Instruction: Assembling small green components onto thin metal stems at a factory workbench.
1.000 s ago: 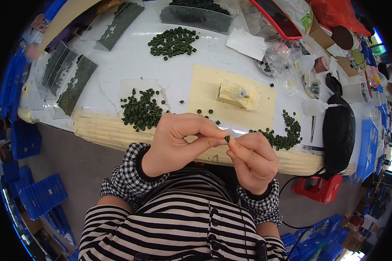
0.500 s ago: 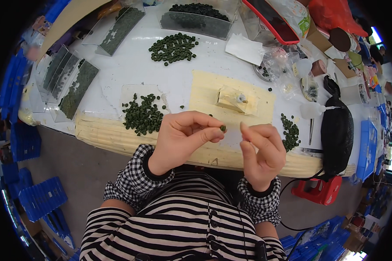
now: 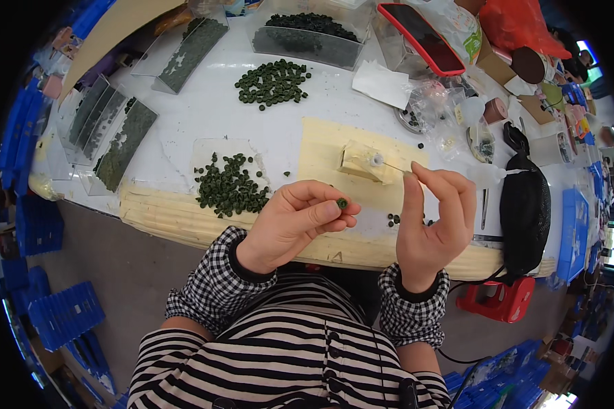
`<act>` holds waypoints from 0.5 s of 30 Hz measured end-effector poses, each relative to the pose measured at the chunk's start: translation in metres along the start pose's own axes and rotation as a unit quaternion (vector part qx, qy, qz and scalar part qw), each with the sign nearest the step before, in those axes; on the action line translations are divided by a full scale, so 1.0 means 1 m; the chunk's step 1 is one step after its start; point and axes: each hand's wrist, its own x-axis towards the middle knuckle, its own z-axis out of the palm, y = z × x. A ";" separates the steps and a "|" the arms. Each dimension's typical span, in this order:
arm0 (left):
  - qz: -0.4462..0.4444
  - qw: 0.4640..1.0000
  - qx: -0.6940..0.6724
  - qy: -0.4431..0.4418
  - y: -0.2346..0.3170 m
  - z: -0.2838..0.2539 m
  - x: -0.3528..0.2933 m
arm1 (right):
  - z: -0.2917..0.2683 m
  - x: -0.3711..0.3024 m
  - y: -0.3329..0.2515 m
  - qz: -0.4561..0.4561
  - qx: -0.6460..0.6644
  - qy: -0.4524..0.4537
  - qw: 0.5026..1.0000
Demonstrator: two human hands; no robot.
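Between thumb and fingertips of my left hand (image 3: 299,221) is a small round dark green piece (image 3: 342,203) with a hollow or ring on its face. My right hand (image 3: 435,221) pinches a thin needle-like stick (image 3: 394,168). Its far end reaches the small whitish tip (image 3: 374,159) on a cream, tape-wrapped block (image 3: 359,161). That block sits on a pale yellow sheet (image 3: 315,146). Left of my left hand lies a heap of similar green pieces (image 3: 228,187) on a clear sheet. Several more pieces (image 3: 393,219) show beside my right hand, which partly hides them.
Another green heap (image 3: 273,83) lies farther back, before a clear bin (image 3: 307,46). More clear bins (image 3: 124,143) stand at left. Toward the right are a white tissue (image 3: 381,83), a red-cased phone (image 3: 421,39), tweezers (image 3: 484,208) and a black mesh pouch (image 3: 525,211).
My right hand has moved up and right, away from my left, and the stick now shows at the block's tip. My left hand has turned the green piece so its ring faces up.
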 end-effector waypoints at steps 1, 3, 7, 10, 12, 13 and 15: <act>-0.005 1.000 0.010 0.005 0.000 0.001 0.000 | -0.005 0.001 -0.008 0.015 0.048 0.001 0.999; -0.014 0.999 0.029 0.015 0.002 0.005 -0.001 | -0.011 -0.001 -0.013 0.033 0.149 -0.036 0.988; -0.017 0.999 0.042 -0.002 0.002 0.008 0.001 | -0.005 -0.009 -0.015 0.148 0.347 -0.098 0.921; -0.017 0.999 0.039 -0.005 0.001 0.008 0.001 | -0.005 -0.010 -0.014 0.155 0.325 -0.111 0.926; -0.015 0.999 0.038 -0.009 0.001 0.008 0.001 | -0.005 -0.009 -0.014 0.147 0.318 -0.115 0.929; -0.015 0.999 0.038 -0.009 0.001 0.007 0.001 | -0.006 -0.008 -0.014 0.143 0.314 -0.118 0.931; -0.013 0.999 0.038 -0.009 0.001 0.006 0.001 | -0.006 -0.007 -0.015 0.135 0.311 -0.118 0.933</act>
